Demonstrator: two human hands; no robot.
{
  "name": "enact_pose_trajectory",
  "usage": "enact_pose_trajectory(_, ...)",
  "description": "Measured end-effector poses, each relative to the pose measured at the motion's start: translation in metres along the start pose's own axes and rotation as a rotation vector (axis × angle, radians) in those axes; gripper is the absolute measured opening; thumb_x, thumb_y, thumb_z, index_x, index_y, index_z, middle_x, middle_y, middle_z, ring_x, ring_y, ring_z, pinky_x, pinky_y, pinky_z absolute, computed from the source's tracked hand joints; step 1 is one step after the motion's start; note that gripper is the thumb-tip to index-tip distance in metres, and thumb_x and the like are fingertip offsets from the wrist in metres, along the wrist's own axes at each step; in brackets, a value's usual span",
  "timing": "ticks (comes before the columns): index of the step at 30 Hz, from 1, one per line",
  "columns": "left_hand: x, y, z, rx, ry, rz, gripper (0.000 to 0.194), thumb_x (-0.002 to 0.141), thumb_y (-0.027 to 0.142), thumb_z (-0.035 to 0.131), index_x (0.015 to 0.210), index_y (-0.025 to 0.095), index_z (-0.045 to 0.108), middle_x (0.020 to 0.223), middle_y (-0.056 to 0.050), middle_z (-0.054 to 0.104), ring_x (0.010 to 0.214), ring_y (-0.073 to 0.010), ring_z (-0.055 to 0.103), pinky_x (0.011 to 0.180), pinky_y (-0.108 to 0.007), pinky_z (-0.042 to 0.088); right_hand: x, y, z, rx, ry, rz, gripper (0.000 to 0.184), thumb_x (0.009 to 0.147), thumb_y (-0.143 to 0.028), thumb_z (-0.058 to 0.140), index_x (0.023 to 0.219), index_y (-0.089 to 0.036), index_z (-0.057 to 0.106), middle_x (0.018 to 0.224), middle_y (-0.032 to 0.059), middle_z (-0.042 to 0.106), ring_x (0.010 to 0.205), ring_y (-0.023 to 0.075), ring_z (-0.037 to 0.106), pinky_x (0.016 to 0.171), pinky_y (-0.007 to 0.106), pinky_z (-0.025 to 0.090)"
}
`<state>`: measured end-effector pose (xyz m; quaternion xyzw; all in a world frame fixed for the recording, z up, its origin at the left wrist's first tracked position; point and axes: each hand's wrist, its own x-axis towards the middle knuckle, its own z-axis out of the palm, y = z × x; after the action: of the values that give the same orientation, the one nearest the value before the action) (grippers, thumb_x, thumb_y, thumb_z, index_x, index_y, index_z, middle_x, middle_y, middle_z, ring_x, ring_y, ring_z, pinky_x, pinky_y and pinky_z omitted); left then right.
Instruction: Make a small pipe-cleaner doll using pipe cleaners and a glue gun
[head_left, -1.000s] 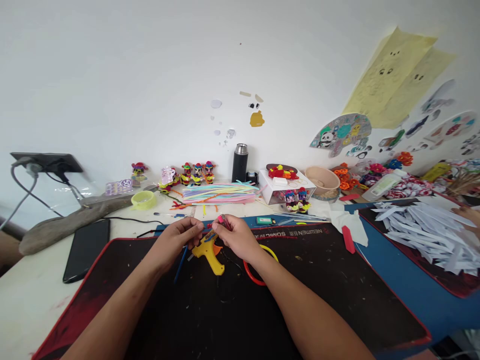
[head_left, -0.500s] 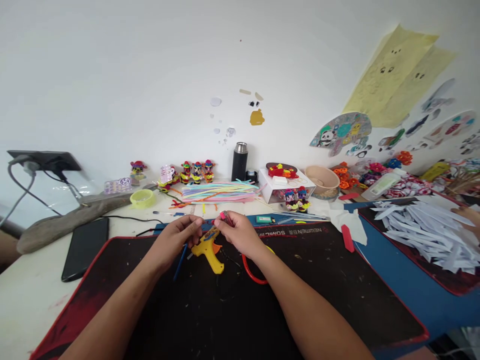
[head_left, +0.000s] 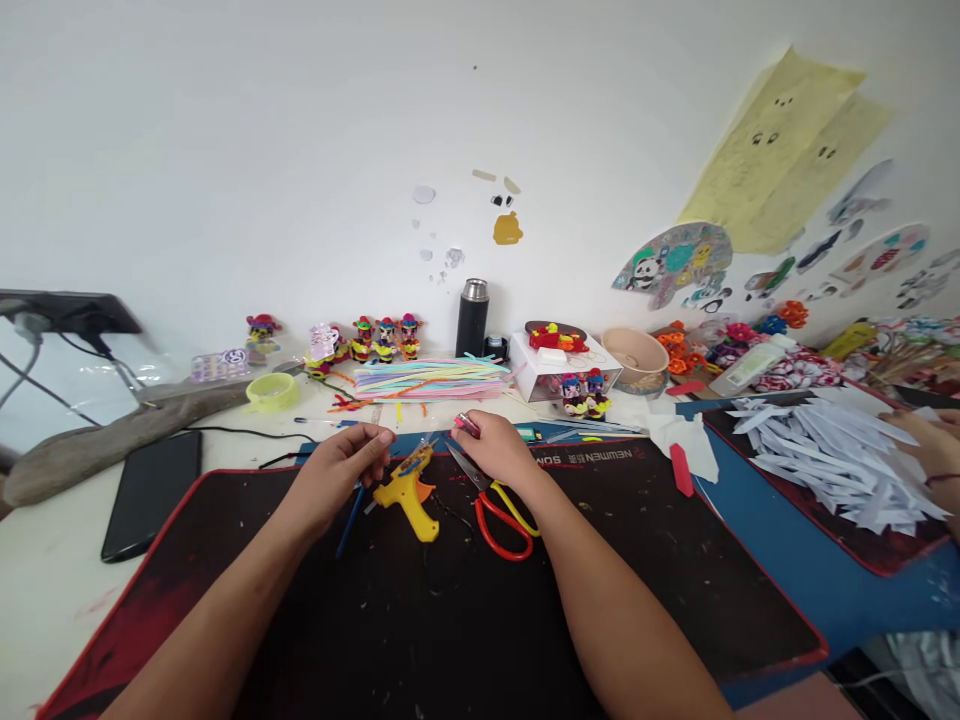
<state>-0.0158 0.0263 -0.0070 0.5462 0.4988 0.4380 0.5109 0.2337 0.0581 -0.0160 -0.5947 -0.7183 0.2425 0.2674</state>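
Note:
My left hand [head_left: 343,475] is over the dark mat, thumb and fingertips pressed together; whatever they hold, if anything, is too small to make out. My right hand [head_left: 491,448] is closed around a small pink object with a greyish end [head_left: 466,425], its kind unclear. Between the hands lies a yellow glue gun [head_left: 409,500], its nozzle end pointing away from me. Scissors [head_left: 504,530] with one red and one yellow handle lie beneath my right hand and wrist, blades partly showing. A thin blue stick [head_left: 349,522] lies beside my left hand.
Behind the mat [head_left: 645,580] are pastel pipe cleaners [head_left: 431,380], a black thermos [head_left: 472,320], several small figures and a white box [head_left: 607,372]. A black phone [head_left: 154,497] lies left. At right, another person's hand [head_left: 934,440] is by a pile of white paper strips [head_left: 832,465].
My hands have moved apart, the left one going left and the right one slightly right, still gripping the pink object. The scissors are now less covered. The view has shifted slightly.

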Motion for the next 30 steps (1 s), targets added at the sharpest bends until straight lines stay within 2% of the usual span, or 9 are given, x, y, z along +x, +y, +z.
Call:
enact_pose_trajectory(4, 0.000, -0.001, 0.000, 0.005, 0.000, 0.001, 0.055, 0.075, 0.074, 0.081, 0.081, 0.021, 0.070, 0.067, 0.001, 0.064, 0.059, -0.0152, 0.054, 0.056, -0.026, 0.042, 0.002, 0.006, 0.000, -0.116, -0.020, 0.036, 0.033, 0.098, -0.029, 0.067, 0.071, -0.022, 0.049, 0.069, -0.0020, 0.055, 0.065, 0.0159, 0.043, 0.061, 0.030, 0.021)
enact_pose_trajectory(11, 0.000, -0.001, -0.001, -0.003, -0.001, 0.003, 0.055, 0.076, 0.074, 0.081, 0.080, 0.021, 0.070, 0.067, 0.001, 0.064, 0.059, -0.0155, 0.054, 0.057, -0.027, 0.042, 0.005, 0.015, 0.002, -0.241, -0.054, 0.071, 0.027, 0.101, -0.031, 0.065, 0.077, -0.021, 0.060, 0.078, 0.0021, 0.066, 0.070, 0.0172, 0.051, 0.061, 0.029, 0.023)
enact_pose_trajectory(20, -0.001, 0.000, 0.000, 0.011, -0.006, 0.010, 0.053, 0.076, 0.073, 0.080, 0.083, 0.021, 0.071, 0.069, 0.002, 0.064, 0.060, -0.0157, 0.055, 0.057, -0.027, 0.043, 0.005, 0.013, 0.003, -0.337, -0.086, 0.084, 0.023, 0.103, -0.034, 0.062, 0.086, -0.020, 0.068, 0.089, 0.0065, 0.074, 0.079, 0.0195, 0.060, 0.062, 0.031, 0.024)
enact_pose_trajectory(30, -0.004, 0.009, 0.004, 0.029, -0.001, 0.025, 0.055, 0.073, 0.075, 0.081, 0.077, 0.022, 0.070, 0.067, 0.000, 0.063, 0.057, -0.0163, 0.055, 0.054, -0.027, 0.043, 0.003, 0.008, 0.002, -0.388, -0.094, 0.073, 0.023, 0.104, -0.035, 0.062, 0.091, -0.020, 0.072, 0.095, 0.0100, 0.077, 0.083, 0.0227, 0.065, 0.063, 0.032, 0.027)
